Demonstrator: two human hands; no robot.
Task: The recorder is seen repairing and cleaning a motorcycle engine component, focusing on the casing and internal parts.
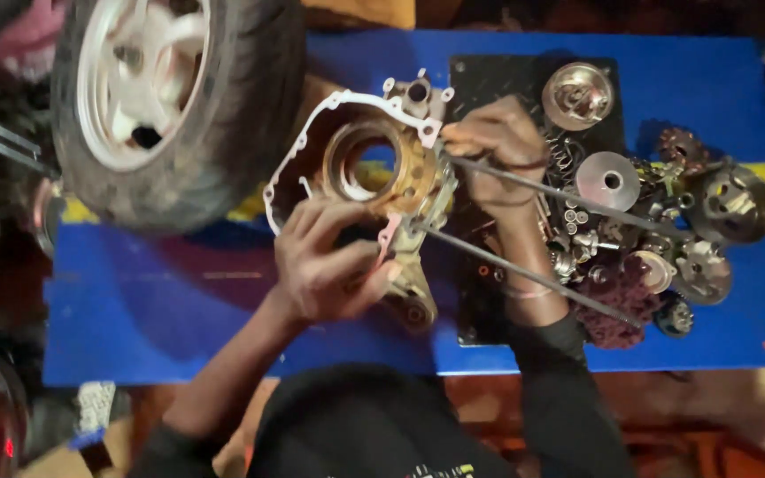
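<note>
Both hands grip the engine case (356,159): my left hand (325,261) clasps its near edge, my right hand (498,146) pinches its far-right rim. Case sits mid-worktop, pale gasket fitted, two long studs (533,190) in. Gears and clutch parts (657,230) still lie loose right. Blue worktop (179,310); scooter wheel (170,97) far left; dim workshop.

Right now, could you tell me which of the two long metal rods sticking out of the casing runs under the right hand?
The upper rod; it emerges beneath the right hand, while the lower rod passes below the wrist.
</note>
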